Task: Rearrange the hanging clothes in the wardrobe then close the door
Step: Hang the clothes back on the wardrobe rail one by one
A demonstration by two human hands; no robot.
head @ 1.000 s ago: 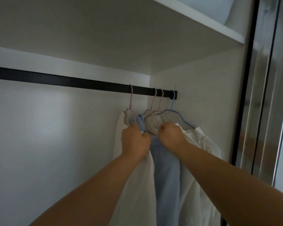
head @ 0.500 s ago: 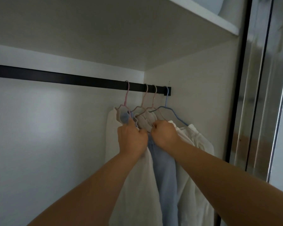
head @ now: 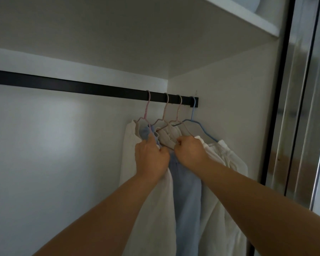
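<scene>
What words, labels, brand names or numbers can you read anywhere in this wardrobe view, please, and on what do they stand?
None can be read: the hangers, the black rail, the white shelf, the door frame and the hanging clothes show no print or tag, nor does anything under the left hand or right hand.

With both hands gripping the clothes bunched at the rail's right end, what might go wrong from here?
The left hand and right hand grip fabric, not hangers, so a tug might pull the blue garment off its pink hanger. The four hooks crowd the rail end; hangers could tangle.
</scene>
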